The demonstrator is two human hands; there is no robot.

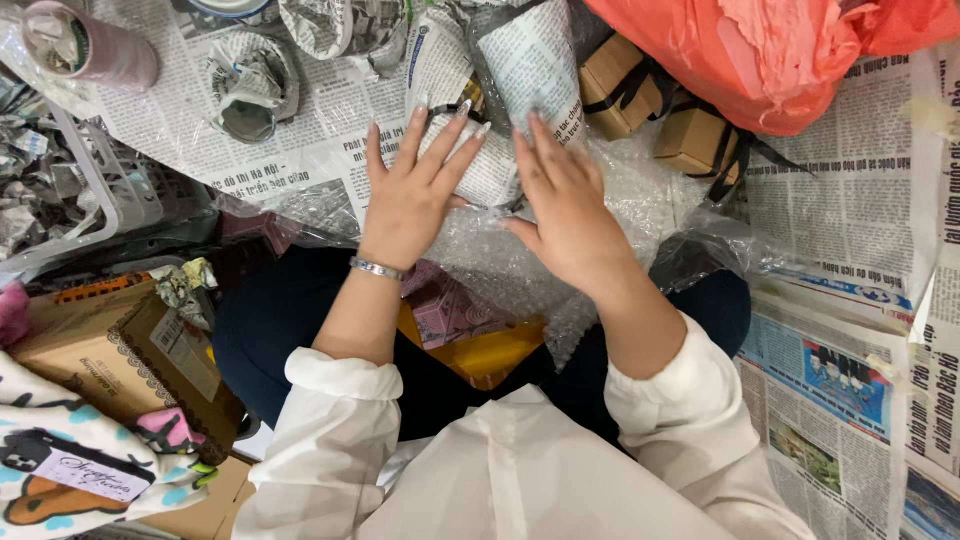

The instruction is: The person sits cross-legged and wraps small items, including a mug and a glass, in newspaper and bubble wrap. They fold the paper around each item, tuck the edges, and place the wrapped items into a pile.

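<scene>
A newspaper-wrapped bundle [500, 110] is pressed onto bubble wrap [520, 260] on the floor, steadied from both sides. Left hand [410, 195] and right hand [565, 205] are laid flat, fingers [440, 150] spread, nothing gripped. Ribboned boxes [690, 140] and an orange bag [770, 50] are noted behind.

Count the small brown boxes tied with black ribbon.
2: one brown box just right of the newspaper-wrapped bundle, another further right below the orange bag, which may hide more.
</scene>
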